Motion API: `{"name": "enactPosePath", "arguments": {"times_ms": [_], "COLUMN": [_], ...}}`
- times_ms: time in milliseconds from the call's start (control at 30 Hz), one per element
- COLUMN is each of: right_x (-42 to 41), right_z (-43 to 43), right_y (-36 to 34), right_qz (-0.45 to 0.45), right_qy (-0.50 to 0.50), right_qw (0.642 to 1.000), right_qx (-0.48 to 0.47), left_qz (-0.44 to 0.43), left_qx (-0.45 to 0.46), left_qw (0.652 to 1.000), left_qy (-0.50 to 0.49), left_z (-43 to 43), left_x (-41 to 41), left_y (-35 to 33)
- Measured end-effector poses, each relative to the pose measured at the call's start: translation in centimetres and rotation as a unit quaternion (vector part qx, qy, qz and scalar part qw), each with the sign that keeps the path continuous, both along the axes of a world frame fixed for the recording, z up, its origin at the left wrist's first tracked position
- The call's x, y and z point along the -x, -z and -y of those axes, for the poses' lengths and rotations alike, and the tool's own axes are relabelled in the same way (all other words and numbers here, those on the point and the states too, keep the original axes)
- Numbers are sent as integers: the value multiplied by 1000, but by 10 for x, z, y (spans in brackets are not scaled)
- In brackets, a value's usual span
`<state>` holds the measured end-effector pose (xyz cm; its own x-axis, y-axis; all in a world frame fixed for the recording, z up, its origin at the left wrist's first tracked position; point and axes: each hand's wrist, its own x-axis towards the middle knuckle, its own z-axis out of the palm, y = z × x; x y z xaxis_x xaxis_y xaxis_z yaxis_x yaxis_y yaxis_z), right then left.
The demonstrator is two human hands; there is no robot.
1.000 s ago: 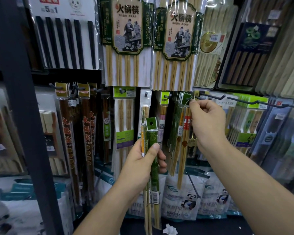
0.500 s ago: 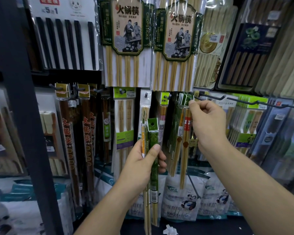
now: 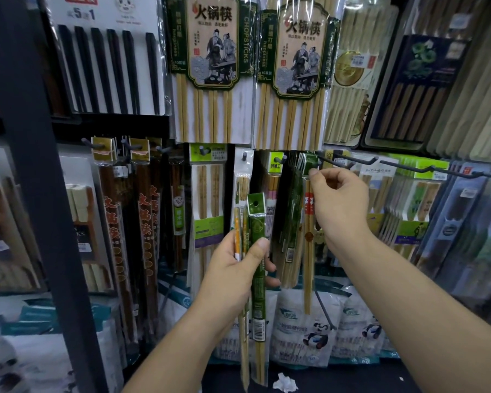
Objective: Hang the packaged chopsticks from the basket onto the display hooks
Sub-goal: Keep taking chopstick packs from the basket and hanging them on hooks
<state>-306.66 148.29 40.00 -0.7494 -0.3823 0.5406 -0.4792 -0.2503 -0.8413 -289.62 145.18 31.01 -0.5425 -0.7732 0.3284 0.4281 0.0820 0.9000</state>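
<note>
The left hand is closed around an upright bundle of packaged chopsticks, with the thumb pressed across its green sleeve. The green header of a further pack is pinched by the right hand at a display hook, just beside the hung green packs.

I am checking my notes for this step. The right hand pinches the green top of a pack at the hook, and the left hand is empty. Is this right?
Not quite. In the head view the left hand grips several chopstick packs, a green one in front. The right hand does pinch the green top of a pack at the hook.
</note>
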Motion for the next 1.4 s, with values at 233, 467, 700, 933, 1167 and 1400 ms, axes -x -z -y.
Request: {"name": "enactPosePath", "arguments": {"times_ms": [233, 467, 700, 933, 1167, 1400], "right_x": [-18, -51, -41, -18, -8, -5], "right_z": [-18, -36, -35, -30, -23, -19], "right_y": [21, 23, 13, -12, -11, -13], "right_qz": [4, -43, -23, 33, 18, 19], "right_qy": [-19, -191, -137, -82, -55, -42], "right_qw": [1000, 976, 988, 996, 998, 999], "right_qx": [-9, -98, -68, 0, -5, -12], "left_qz": [-6, 5, 18, 50, 60, 63], "left_qx": [-14, 12, 17, 2, 6, -11], "left_qw": [1000, 1000, 1000, 999, 998, 995], "left_qy": [-1, 10, -14, -5, 31, 78], "left_z": [-2, -7, -5, -4, -4, -2], "left_x": [-2, 2, 1, -3, -2, -4], "left_y": [-3, -6, -4, -7, -7, -5]}}
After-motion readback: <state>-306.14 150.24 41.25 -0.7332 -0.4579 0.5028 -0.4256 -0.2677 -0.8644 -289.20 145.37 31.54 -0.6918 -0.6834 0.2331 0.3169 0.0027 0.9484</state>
